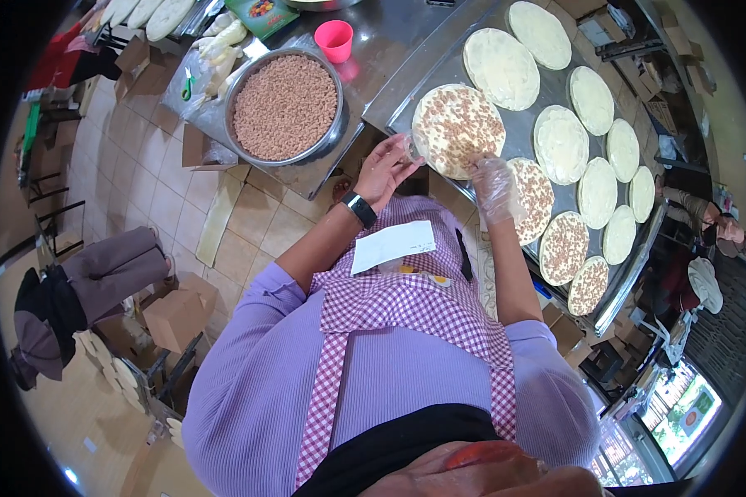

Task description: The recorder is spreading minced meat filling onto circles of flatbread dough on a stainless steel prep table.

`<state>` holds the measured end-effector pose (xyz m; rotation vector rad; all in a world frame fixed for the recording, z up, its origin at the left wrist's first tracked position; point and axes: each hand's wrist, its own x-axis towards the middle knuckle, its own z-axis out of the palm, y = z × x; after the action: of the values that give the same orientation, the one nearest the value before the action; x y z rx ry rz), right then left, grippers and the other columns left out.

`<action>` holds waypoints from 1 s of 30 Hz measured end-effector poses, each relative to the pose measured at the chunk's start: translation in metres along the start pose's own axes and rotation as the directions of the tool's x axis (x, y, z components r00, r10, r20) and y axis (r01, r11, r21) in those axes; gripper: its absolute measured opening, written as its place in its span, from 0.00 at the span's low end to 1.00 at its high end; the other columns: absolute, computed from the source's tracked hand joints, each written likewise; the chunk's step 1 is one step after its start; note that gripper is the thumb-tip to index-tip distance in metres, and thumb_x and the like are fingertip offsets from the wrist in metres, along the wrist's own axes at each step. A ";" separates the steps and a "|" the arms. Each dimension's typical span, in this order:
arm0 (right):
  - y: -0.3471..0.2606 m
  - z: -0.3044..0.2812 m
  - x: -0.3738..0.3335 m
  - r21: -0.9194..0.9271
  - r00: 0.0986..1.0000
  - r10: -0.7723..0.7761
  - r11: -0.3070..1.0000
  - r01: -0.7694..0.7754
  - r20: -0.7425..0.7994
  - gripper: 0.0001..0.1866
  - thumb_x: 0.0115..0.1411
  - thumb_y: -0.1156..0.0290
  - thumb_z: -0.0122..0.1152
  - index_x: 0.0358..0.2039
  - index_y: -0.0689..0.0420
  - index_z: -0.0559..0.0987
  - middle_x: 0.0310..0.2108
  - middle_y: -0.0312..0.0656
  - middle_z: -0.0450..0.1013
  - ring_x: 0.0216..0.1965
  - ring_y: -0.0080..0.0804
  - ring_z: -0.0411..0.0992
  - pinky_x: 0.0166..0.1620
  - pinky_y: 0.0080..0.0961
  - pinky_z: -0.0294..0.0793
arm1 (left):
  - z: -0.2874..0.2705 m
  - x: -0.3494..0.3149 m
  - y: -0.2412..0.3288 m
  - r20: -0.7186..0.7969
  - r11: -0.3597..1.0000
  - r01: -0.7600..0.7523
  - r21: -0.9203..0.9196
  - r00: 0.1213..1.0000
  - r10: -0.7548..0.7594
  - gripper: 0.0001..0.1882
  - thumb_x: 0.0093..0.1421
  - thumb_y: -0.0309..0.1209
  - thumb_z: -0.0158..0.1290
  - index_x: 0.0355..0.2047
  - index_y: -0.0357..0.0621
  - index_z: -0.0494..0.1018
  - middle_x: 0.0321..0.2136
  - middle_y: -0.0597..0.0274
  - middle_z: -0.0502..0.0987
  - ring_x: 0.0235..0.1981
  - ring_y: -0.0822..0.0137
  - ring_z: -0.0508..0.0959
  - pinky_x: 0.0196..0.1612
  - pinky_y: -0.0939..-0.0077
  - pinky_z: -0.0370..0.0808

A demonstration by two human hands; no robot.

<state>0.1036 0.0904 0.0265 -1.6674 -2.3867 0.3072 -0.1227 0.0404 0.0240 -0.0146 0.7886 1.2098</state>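
A flat cream-coated round with brown crumbs (pixel 458 128) lies at the near left corner of a metal tray (pixel 518 126). Its left edge is beside my left hand (pixel 386 172), whose bent fingertips are closed around a bit of clear plastic. My right hand (pixel 495 189), in a clear plastic glove, reaches over the round's lower right edge. Its fingers are drawn together at the crumbs; whatever they hold is hidden. More crumb-topped rounds (pixel 564 248) line the tray's near side, and several plain cream-coated rounds (pixel 561 145) lie behind them.
Left of the tray, a large metal bowl of brown crumbs (pixel 286 108) stands on a metal table (pixel 373 79), near a pink cup (pixel 334 41) and green scissors (pixel 188 84). Cardboard boxes (pixel 181 316) rest at the left. Another person (pixel 99 277) stands there; one more (pixel 704 217) is at right.
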 end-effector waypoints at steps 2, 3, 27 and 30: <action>-0.003 0.003 -0.006 0.042 1.000 0.010 0.999 -0.010 0.005 0.06 0.50 0.71 0.54 0.27 0.53 0.78 0.26 0.41 0.73 0.31 0.41 0.71 0.34 0.35 0.71 | -0.004 0.000 -0.001 0.022 1.000 -0.012 -0.009 1.000 0.012 0.16 0.63 0.28 0.42 0.50 0.38 0.61 0.49 0.54 0.67 0.48 0.53 0.71 0.53 0.68 0.70; -0.004 0.005 -0.009 0.053 1.000 -0.017 0.998 0.018 -0.024 0.05 0.49 0.71 0.54 0.27 0.53 0.78 0.26 0.42 0.73 0.31 0.41 0.71 0.34 0.35 0.71 | -0.004 0.000 0.000 0.021 1.000 -0.011 -0.010 1.000 0.012 0.16 0.63 0.28 0.42 0.50 0.38 0.61 0.49 0.54 0.67 0.48 0.53 0.71 0.53 0.68 0.70; -0.040 0.023 0.005 0.118 0.994 -0.074 0.990 0.083 -0.082 0.05 0.50 0.71 0.53 0.26 0.55 0.77 0.27 0.44 0.72 0.33 0.42 0.71 0.38 0.35 0.71 | -0.001 -0.009 0.015 -0.022 0.999 -0.015 -0.047 1.000 0.014 0.16 0.60 0.30 0.48 0.48 0.42 0.63 0.47 0.59 0.67 0.45 0.55 0.74 0.49 0.71 0.73; -0.051 0.030 0.003 0.059 0.998 -0.050 0.997 0.051 -0.030 0.05 0.50 0.71 0.53 0.25 0.56 0.78 0.27 0.44 0.72 0.32 0.42 0.71 0.37 0.35 0.71 | -0.001 -0.010 0.019 -0.047 0.999 0.005 -0.042 0.999 -0.007 0.16 0.60 0.30 0.47 0.48 0.43 0.63 0.47 0.60 0.68 0.45 0.56 0.73 0.50 0.70 0.73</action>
<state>0.0482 0.0750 0.0124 -1.5726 -2.3706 0.3397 -0.1402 0.0390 0.0367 -0.0799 0.8035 1.2234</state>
